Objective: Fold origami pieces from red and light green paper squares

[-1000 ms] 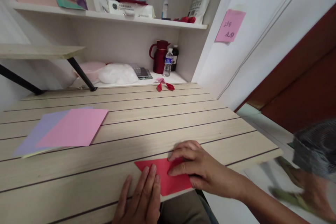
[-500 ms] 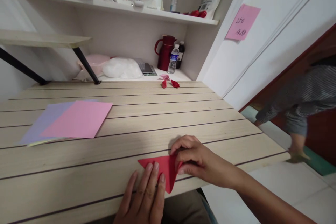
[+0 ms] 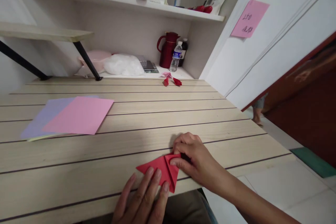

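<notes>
My left hand [image 3: 143, 199], its wrist cut off at the bottom, lies on the folded red paper [image 3: 159, 163] near the front edge of the table [image 3: 147, 112], fingers slightly apart, while my right hand [image 3: 195, 154] pinches the paper's right-hand corner between thumb and curled fingers, hiding it. Farther back, a clear bottle [image 3: 176, 57] partly covers a dark bottle [image 3: 184, 50] and a red jug [image 3: 167, 51]; I can't make out what any of them holds.

One left hand [image 3: 143, 199], one right hand [image 3: 193, 152] and one red sheet [image 3: 165, 170] show. There are at least three flat sheets [image 3: 81, 117], three small folded papers [image 3: 177, 82], three bottles [image 3: 176, 57], one jug [image 3: 168, 50], two black legs [image 3: 88, 61], one note [image 3: 250, 19] and one worktop [image 3: 147, 108].
</notes>
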`<move>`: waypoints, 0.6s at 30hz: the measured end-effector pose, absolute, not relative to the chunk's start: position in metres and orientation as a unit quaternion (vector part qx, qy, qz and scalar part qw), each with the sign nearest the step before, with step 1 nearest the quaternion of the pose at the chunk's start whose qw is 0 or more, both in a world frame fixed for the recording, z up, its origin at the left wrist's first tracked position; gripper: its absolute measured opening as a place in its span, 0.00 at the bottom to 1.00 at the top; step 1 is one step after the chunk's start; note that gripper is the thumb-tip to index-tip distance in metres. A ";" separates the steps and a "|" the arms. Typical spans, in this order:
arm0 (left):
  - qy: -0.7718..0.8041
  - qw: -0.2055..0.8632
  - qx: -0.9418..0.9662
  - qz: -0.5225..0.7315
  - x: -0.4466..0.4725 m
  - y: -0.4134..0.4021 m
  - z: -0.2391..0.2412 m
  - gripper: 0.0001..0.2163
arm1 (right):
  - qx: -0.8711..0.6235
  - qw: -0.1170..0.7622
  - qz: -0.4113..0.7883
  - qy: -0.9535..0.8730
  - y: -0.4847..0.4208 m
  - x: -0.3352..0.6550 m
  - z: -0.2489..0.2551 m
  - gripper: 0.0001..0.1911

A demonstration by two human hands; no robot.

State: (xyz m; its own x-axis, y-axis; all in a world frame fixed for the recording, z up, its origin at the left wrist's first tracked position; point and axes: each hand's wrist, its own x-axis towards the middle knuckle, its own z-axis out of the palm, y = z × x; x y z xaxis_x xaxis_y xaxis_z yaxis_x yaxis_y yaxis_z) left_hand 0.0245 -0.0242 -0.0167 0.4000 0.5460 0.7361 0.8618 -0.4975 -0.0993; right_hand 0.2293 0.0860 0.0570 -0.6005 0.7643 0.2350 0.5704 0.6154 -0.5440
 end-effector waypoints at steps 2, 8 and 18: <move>-0.446 0.229 -0.796 -0.341 0.027 -0.024 -0.017 0.17 | -0.402 0.225 0.191 -0.867 0.084 0.226 0.057 0.09; -0.463 0.201 -0.765 -0.400 0.037 -0.022 -0.015 0.16 | -0.412 0.221 0.157 -0.870 0.080 0.221 0.055 0.12; -0.503 0.209 -0.771 -0.330 0.039 -0.020 -0.014 0.14 | -0.247 0.176 0.309 -0.902 0.103 0.248 0.073 0.08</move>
